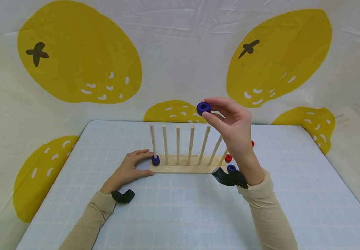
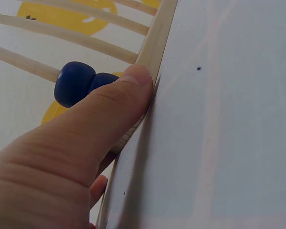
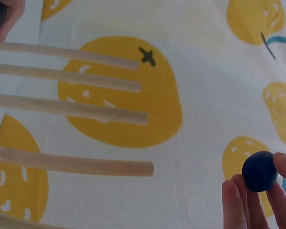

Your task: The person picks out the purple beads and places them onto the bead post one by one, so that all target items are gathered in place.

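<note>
My right hand (image 1: 235, 128) is raised over the right half of a wooden peg stand, pinching a dark blue bead (image 3: 258, 172) between thumb and fingers. The bead's hole faces the head camera. Several upright pegs (image 1: 178, 146) rise from the stand's flat base (image 1: 183, 169). Two blue beads (image 2: 75, 86) are stacked at the bottom of the leftmost peg. My left hand (image 1: 128, 171) grips the base's left end, its thumb (image 2: 116, 95) along the front edge and fingers toward the back. The rightmost pegs are partly hidden behind my right hand.
To the right of the base lie a red bead (image 1: 228, 158) and another blue bead (image 1: 231, 168). A further red bead (image 1: 253, 143) shows partly behind my right wrist. The table (image 1: 167, 215) has a pale checked cover, and a fruit-print cloth (image 1: 180, 69) hangs behind it.
</note>
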Available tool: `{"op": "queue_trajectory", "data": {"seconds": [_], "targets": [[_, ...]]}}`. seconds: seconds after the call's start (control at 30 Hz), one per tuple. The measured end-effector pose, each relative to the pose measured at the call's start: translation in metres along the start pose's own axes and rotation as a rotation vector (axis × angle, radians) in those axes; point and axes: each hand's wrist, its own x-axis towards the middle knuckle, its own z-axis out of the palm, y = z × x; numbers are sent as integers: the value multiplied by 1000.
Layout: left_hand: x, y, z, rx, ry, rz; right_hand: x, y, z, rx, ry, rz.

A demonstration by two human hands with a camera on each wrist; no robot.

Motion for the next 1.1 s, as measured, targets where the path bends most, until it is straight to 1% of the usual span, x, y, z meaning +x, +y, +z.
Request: {"op": "queue_trajectory", "data": {"seconds": [0.37,0.5,0.73,0.97,1.1], "targets": [[0,1,-1,2,-3,-7,7,10,16,8,-79,27],[0,1,0,3,2,6,13,14,21,-6,-130,43],[0,0,0,0,1,5,22,23,29,-23,-229,67],[1,1,0,-9,15,32,30,28,38,-35,-270,109],[1,2,-1,-9,23,41,35,29,43,-33,-301,115]]}}
